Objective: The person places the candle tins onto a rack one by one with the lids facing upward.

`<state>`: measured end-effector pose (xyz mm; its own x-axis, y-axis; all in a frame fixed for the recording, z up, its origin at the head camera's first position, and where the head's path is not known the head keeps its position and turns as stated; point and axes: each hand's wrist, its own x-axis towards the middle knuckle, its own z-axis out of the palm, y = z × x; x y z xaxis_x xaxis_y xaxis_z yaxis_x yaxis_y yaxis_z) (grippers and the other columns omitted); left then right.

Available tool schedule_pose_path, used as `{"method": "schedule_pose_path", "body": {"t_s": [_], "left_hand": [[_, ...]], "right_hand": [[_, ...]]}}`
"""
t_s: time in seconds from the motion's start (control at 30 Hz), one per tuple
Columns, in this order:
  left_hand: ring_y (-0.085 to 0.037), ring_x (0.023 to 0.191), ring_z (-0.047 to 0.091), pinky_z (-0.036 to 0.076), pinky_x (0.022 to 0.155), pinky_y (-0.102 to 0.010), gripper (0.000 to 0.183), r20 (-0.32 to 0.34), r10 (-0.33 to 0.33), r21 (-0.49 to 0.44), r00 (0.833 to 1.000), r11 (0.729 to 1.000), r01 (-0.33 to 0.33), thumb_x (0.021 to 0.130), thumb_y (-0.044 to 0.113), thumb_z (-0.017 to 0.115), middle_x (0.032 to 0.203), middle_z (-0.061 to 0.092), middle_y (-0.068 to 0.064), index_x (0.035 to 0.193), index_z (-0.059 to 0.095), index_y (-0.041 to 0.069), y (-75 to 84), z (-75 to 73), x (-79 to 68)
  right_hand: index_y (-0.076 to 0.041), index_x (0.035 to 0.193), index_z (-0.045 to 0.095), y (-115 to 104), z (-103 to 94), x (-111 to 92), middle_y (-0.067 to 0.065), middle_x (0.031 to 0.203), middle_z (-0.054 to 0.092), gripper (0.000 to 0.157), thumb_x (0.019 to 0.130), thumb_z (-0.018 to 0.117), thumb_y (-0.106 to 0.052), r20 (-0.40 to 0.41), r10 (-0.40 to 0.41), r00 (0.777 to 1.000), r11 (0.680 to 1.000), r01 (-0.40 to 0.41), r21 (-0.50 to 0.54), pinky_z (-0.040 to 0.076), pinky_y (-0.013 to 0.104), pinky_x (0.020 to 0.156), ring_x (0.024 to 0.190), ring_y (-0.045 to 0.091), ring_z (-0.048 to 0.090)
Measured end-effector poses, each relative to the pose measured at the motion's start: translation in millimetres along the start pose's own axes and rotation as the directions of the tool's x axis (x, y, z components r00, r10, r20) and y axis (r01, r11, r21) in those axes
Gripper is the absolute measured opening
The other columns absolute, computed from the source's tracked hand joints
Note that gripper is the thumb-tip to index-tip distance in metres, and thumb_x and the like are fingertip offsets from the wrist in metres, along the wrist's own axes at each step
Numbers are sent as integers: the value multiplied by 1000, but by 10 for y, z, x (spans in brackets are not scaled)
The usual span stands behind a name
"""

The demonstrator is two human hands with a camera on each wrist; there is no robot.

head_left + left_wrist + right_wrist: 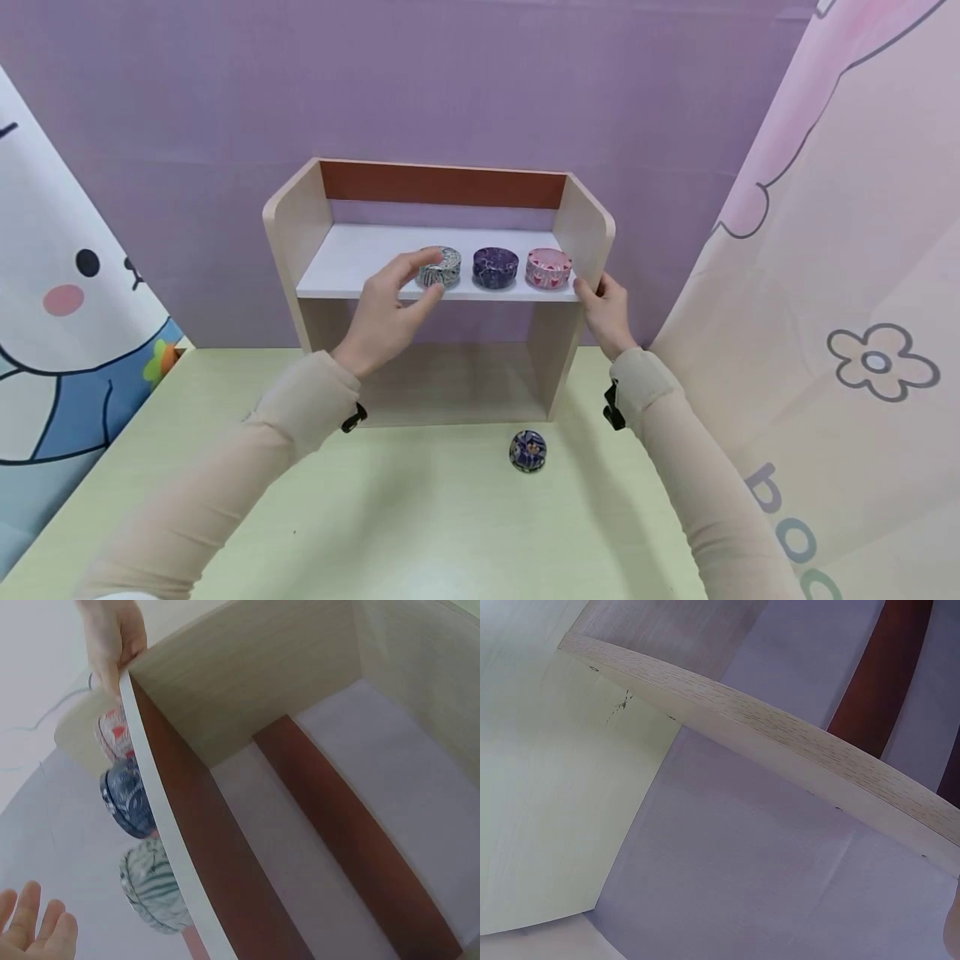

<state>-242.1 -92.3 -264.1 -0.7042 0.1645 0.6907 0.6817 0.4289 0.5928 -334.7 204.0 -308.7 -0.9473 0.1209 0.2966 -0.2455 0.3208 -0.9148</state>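
Note:
On the upper board of a small wooden shelf (288,233) three round tins stand in a row. They are a green-and-white patterned tin (447,268), a dark purple tin (495,268) and a pink tin with hearts (548,269). My left hand (390,310) is beside the green-and-white tin, thumb and fingers spread apart; the left wrist view shows a gap between the fingers (26,915) and that tin (154,889). With my right hand (609,315) I grip the shelf's right side panel, thumb at its front edge. Only a sliver of this hand shows in the right wrist view.
A dark blue patterned tin (528,451) lies on the pale table (420,517) in front of the shelf. Behind hangs a purple cloth (450,83). Printed curtains flank the table, a cartoon figure (82,317) at left and a flower (882,362) at right.

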Motion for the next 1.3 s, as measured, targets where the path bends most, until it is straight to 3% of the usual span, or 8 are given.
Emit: {"method": "schedule_pose_path", "body": {"t_s": [0.27,0.4,0.5,0.7,0.9,0.97,1.17,1.3], "left_hand": [[-23,115,53,41,101,-36,33,134,141,155,981,975,-161,86,12,60,119,60,-10,118,58,3,20,123,-159],[-21,114,53,42,100,-34,32,236,155,200,959,958,-204,87,16,61,118,60,-7,117,59,6,-3,199,-245],[-19,113,54,43,99,-33,32,319,168,218,933,945,-244,87,18,61,118,60,-6,117,59,7,-12,258,-296],[-18,109,55,46,96,-31,30,476,236,272,847,877,-397,85,19,63,115,60,-4,113,61,8,-41,396,-372],[-16,105,57,50,89,-27,27,640,276,269,717,794,-545,85,15,63,113,61,-2,111,62,9,-94,552,-485],[-15,104,57,50,89,-26,26,679,270,266,683,776,-572,85,15,61,112,61,-1,111,62,9,-110,605,-517],[-16,105,57,50,89,-27,27,735,245,282,632,738,-614,87,17,59,113,62,-3,112,61,9,-126,774,-594],[-14,107,56,49,90,-26,28,779,215,319,589,673,-667,88,19,57,116,62,0,115,61,13,-157,914,-679]], "right_hand": [[-2,124,53,5,-3,1,16,120,58,40,92,52,-26,-10,-9,1000,1000,9,-14,46,27,86,99,15,52],[-2,122,54,14,-2,7,16,116,59,39,92,52,-26,-12,-22,1000,1000,22,-20,44,21,79,95,13,52],[-2,123,53,12,-7,3,15,118,58,40,92,51,-27,-7,-21,1000,1000,20,-17,44,23,82,96,14,52],[-4,127,51,7,-27,-11,15,124,56,42,92,51,-27,0,-7,1000,1000,7,-13,45,33,93,104,18,53],[-4,127,50,13,-45,-16,14,125,56,42,92,52,-27,-2,6,1000,1000,-6,-22,45,36,95,105,19,53],[-4,127,51,14,-45,-16,14,124,56,43,92,52,-27,-4,5,1000,1000,-5,-24,45,35,94,105,19,53],[-3,126,52,3,-43,-18,15,123,57,42,92,52,-27,-14,4,1000,1000,-4,-24,46,31,91,102,17,53],[-3,126,52,-1,-46,-22,15,122,57,42,91,53,-27,-15,10,1000,1000,-11,-23,46,30,90,101,16,53]]}}
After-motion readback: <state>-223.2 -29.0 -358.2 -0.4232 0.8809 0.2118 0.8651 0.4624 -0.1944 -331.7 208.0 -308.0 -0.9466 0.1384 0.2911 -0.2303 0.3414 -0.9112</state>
